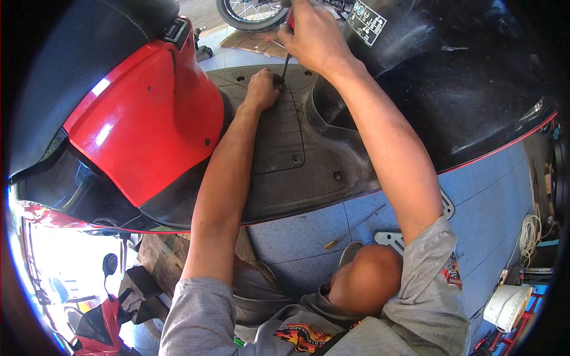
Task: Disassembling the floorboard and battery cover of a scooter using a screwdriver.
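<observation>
My right hand (319, 40) is wrapped round the red handle of a screwdriver (287, 64), held upright over the scooter's black footboard (279, 184). The shaft points down at the far part of the footboard, where its tip meets the panel beside my left fingers. My left hand (262, 90) rests there with its fingers curled close to the shaft; what they pinch, if anything, is hidden. Screws sit in round recesses (297, 159) in the footboard. To the left is the red body panel (148, 118) below the black seat (47, 71).
A black front shield (451, 89) rises on the right. On the blue tiled floor (303, 237) lie a yellow-handled tool (332, 244) and a metal plate with holes (389, 239). A white bucket (506, 307) and coiled cable (528, 234) are at right; a motorcycle wheel (252, 24) is beyond.
</observation>
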Available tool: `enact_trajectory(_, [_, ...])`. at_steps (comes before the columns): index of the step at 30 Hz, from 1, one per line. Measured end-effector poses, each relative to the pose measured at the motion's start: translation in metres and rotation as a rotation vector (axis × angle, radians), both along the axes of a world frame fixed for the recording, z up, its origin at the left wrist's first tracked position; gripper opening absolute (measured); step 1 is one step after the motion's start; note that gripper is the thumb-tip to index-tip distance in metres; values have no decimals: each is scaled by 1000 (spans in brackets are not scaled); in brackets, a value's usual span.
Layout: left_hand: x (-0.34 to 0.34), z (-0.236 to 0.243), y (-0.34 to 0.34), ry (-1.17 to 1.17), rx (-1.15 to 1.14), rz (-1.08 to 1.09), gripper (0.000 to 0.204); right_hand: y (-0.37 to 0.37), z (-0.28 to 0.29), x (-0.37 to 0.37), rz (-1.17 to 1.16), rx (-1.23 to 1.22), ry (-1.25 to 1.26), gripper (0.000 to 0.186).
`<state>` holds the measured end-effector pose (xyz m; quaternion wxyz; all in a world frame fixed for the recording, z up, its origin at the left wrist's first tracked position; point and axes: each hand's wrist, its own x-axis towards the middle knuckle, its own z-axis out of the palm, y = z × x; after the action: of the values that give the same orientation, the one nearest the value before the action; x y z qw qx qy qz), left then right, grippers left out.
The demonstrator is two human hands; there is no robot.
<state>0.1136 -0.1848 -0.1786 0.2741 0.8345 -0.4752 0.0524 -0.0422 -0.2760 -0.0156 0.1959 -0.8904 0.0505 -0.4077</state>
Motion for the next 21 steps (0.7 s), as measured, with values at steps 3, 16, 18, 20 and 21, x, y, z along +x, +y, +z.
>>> enact_trajectory(3, [-4,2,-1,3,11,6,22,-8,-3,11,188,-138,-83,49])
enact_trajectory(16, [-4,0,-4,-35,-52,-36,22,-31,10,69,-50,-25,-127,41])
enact_trajectory(18, [-5,-1,0,32,-147,43,23,-31,24,67,8,-41,131,39])
enact_trajectory(20, [-1,-3,8,97,-243,132,25,-13,39,61,-27,16,198,36])
enact_trajectory(21, [5,-5,9,175,-347,143,27,-8,43,60,-75,67,264,34])
